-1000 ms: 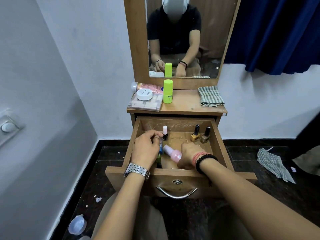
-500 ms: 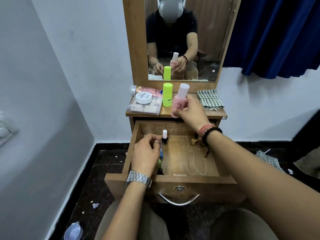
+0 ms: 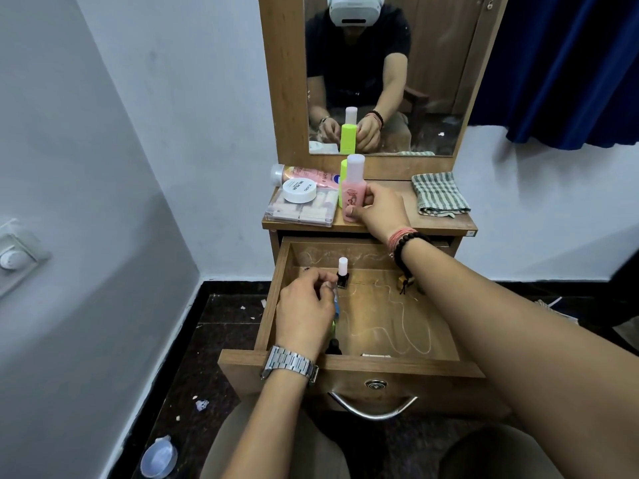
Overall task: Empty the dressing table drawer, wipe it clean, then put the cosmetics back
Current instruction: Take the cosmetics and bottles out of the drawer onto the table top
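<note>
The pink bottle (image 3: 353,195) is being gripped upright by the right hand (image 3: 378,209) on the table top (image 3: 442,224), above the open drawer (image 3: 363,366), just in front of the green bottle (image 3: 343,174). A small item, too hidden to be identified, is being pinched by the left hand (image 3: 304,314) inside the drawer, beside a white-capped polish bottle (image 3: 342,277). A cloth (image 3: 439,193) is lying right of the pink bottle.

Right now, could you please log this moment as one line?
phase: emptying drawer | right hand: setting pink bottle on tabletop | left hand: on items in drawer
</note>
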The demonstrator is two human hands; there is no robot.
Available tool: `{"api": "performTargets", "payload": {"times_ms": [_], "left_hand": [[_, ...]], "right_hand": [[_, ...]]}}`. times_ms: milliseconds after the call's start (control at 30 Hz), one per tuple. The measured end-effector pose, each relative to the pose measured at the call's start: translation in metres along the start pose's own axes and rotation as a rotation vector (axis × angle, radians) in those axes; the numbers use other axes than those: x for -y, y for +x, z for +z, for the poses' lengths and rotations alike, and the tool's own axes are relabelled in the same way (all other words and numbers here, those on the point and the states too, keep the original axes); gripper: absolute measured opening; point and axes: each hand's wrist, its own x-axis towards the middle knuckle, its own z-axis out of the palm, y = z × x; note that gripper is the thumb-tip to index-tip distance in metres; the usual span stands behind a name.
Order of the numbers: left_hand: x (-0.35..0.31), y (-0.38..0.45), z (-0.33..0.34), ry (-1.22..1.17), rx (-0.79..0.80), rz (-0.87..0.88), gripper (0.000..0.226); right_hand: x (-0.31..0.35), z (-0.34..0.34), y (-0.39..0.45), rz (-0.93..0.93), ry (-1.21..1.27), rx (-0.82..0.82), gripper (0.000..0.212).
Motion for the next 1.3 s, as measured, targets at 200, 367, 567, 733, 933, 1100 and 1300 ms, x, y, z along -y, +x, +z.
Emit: {"api": "performTargets", "payload": {"times_ms": [200, 367, 567, 733, 933, 1100, 1300], "left_hand": [[0.0, 0.0, -0.001, 0.006, 0.011, -0.008, 0.02], [-0.002, 0.0, -0.002, 0.015, -0.013, -0.015, 0.02], [-0.003, 0.0, -0.003, -0.034, -0.047, -0.057, 0.022], [-0.005, -0.002, -0.004, -0.047, -0.089, -0.074, 0.025], [-0.006, -0.004, -0.009, -0.125, -0.211, -0.074, 0.033], [-0.005, -0.004, -0.014, -0.219, -0.3, -0.122, 0.042], [-0.005, -0.004, -0.015, -0.28, -0.313, -0.152, 0.045]], "right_hand": [[-0.001, 0.0, -0.004, 0.012, 0.02, -0.023, 0.034], [-0.002, -0.004, -0.008, 0.03, 0.035, -0.006, 0.039], [-0.004, -0.021, -0.033, 0.123, 0.222, -0.32, 0.013], [-0.009, -0.025, -0.066, 0.069, 0.199, -0.197, 0.026], [-0.011, 0.0, -0.099, -0.103, -0.069, 0.284, 0.015], [-0.007, 0.006, -0.104, -0.183, -0.204, 0.335, 0.026], [0.003, 0.012, -0.116, -0.198, -0.357, 0.482, 0.011]]}}
